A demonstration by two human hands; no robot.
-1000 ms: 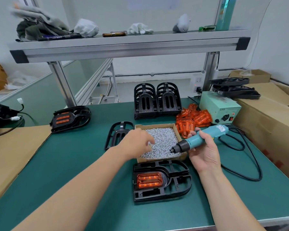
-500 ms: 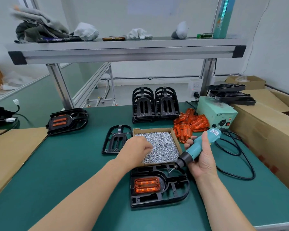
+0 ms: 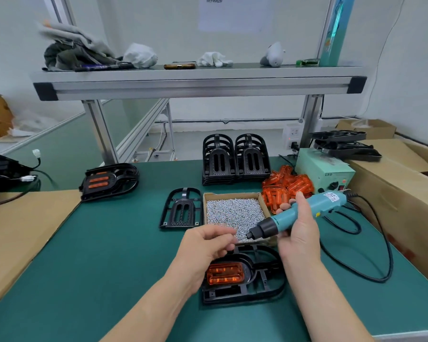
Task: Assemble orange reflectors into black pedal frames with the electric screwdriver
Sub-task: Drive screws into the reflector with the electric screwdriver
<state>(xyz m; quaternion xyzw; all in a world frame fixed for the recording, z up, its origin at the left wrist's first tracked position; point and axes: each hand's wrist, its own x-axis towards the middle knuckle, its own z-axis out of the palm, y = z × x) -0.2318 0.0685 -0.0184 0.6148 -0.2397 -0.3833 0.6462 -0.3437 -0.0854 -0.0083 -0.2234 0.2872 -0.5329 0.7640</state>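
Screwdriver (image 3: 290, 214) in right hand (image 3: 300, 234); left hand (image 3: 205, 245) at tip.

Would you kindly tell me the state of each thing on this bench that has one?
left hand: fingers curled by the bit; contents unclear.
right hand: grips electric screwdriver, raised and tilted.
near pedal frame: flat, orange reflector seated.
screw box: open, full.
frame beside box: flat, empty.
far-left frame: reflectors fitted.
loose reflectors: piled.
spare frames: stacked.

- Black plastic pedal frame (image 3: 242, 291) lies flat at the front, one orange translucent reflector (image 3: 224, 272) seated inside.
- Teal electric screwdriver (image 3: 286, 215) slants above it, bit pointing left.
- Spare orange reflectors (image 3: 287, 186) lie heaped behind.
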